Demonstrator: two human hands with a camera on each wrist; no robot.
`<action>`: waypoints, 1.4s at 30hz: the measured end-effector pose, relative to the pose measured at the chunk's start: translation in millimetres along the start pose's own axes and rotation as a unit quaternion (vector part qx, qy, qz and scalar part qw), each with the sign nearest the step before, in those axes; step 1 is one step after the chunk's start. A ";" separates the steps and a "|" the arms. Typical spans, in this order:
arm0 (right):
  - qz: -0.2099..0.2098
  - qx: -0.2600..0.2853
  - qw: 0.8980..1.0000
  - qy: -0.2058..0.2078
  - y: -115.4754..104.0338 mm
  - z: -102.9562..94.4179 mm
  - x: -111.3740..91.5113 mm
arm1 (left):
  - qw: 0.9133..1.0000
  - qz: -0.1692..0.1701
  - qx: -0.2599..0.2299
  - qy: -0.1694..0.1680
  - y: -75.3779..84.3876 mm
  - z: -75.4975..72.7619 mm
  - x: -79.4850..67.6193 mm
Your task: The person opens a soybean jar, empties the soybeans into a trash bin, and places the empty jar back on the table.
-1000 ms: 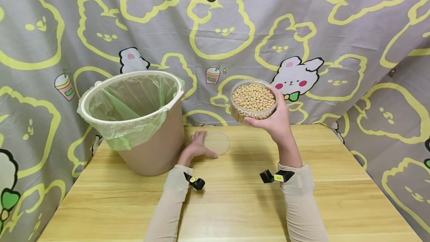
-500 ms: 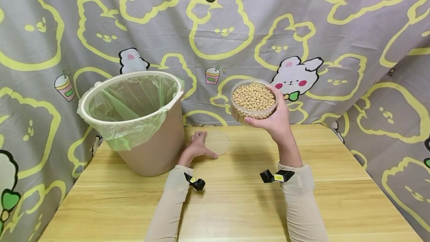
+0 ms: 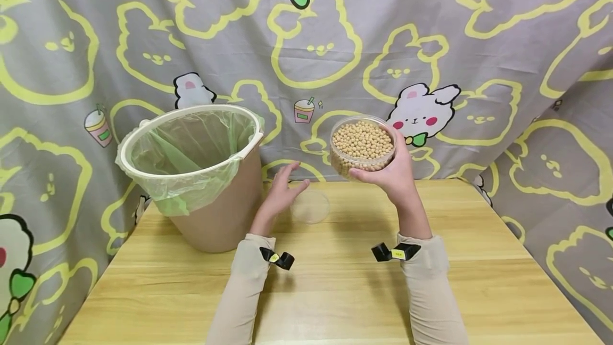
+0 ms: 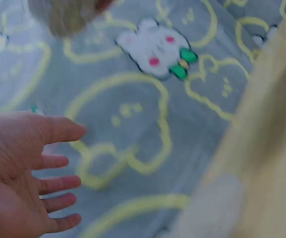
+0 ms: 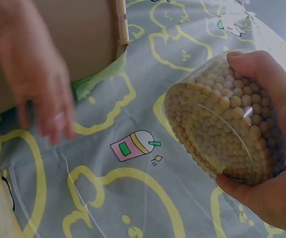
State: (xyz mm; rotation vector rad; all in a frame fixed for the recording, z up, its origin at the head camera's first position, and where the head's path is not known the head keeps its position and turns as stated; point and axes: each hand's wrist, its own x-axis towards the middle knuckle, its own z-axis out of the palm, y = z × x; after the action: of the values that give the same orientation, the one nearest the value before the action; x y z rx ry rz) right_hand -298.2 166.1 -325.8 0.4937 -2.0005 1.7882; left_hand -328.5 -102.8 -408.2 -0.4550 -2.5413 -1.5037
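Note:
My right hand (image 3: 395, 172) grips a clear round tub (image 3: 337, 161) from its right side, raised above the table. Pale, round soybeans (image 3: 362, 140) fill it nearly to the rim; the right wrist view shows the beans (image 5: 222, 129) through its clear base and wall. My left hand (image 3: 280, 193) is lifted off the table with its fingers spread and nothing in it; in the left wrist view the palm (image 4: 9, 173) shows bare. A thin clear round lid (image 3: 311, 207) lies on the table just right of the left hand.
A beige bucket (image 3: 220, 217) with a cream rim and a green plastic liner (image 3: 191, 193) stands at the left, close beside the left forearm. Behind the wooden table (image 3: 345, 292) hangs a grey patterned curtain (image 3: 325, 31).
My left hand has let go of the clear lid and risen from the table, its fingers opening. The lid stays on the table. The right hand holds the tub in the same place.

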 end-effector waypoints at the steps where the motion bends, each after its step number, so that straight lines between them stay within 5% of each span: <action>1: 0.001 -0.001 1.000 0.001 -0.2 -0.4 -0.5 | 1.000 0.025 0.000 0.012 8.2 -1.5 -1.0; 7: 0.004 -0.012 1.000 0.004 -1.0 -1.5 -3.2 | 0.983 0.161 -0.009 0.089 70.4 -13.3 -23.1; 12: 0.003 -0.007 1.000 0.003 -1.9 -1.2 -5.3 | 0.955 0.252 -0.017 0.153 112.4 -25.0 -49.2; 17: -0.005 0.006 1.000 0.003 -2.9 -2.6 -5.7 | 0.919 0.315 0.051 0.230 131.6 -41.0 -63.2; 22: -0.004 0.006 1.000 0.005 -3.5 -3.5 -4.8 | 0.884 0.309 0.151 0.316 131.5 -65.0 -69.1; 28: -0.003 0.015 1.000 0.005 -4.7 -2.7 -3.6 | 0.839 0.275 0.276 0.380 109.6 -100.5 -75.3; 36: 0.007 0.029 1.000 0.001 -10.7 1.3 -5.4 | 0.821 0.237 0.360 0.375 78.0 -117.3 -81.7; 42: 0.009 0.025 0.999 -0.037 -23.9 16.4 1.2 | 0.786 0.250 0.377 0.422 69.3 -106.1 -78.7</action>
State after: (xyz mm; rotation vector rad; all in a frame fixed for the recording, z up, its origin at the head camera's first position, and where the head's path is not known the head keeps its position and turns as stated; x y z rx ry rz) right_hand -287.9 147.1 -306.4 0.5681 -2.0203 1.8591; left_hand -233.5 -178.6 -321.7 -0.2095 -1.8203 -0.2760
